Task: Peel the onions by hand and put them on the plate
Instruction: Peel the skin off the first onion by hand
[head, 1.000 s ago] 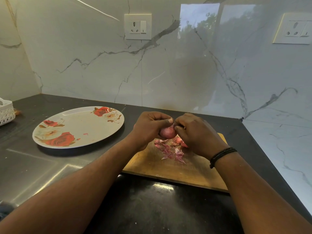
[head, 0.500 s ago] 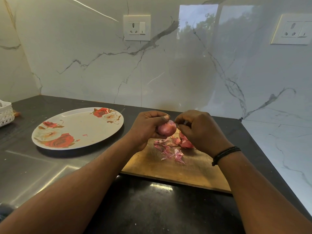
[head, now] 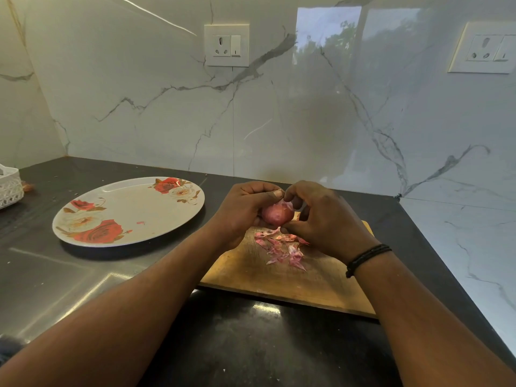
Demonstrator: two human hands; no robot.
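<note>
While the left hand (head: 245, 210) curls round the small, round, pinkish-red onion (head: 277, 213) above the worn wooden cutting board (head: 279, 277), the right hand (head: 321, 219) pinches it from the other side, seemingly at a thin, pale flap of skin lifting off its top. Pink peel scraps (head: 283, 248) lie on the board. The white oval rose-patterned plate (head: 125, 210) sits to the left on the dark counter (head: 83, 275).

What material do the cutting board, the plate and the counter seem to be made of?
Cutting board: wood, matte and worn, with visible grain and scratch marks.
Plate: looks like melamine or glazed ceramic, cannot tell which; smooth, with a printed rose pattern.
Counter: probably polished dark stone; it reflects light.
</note>
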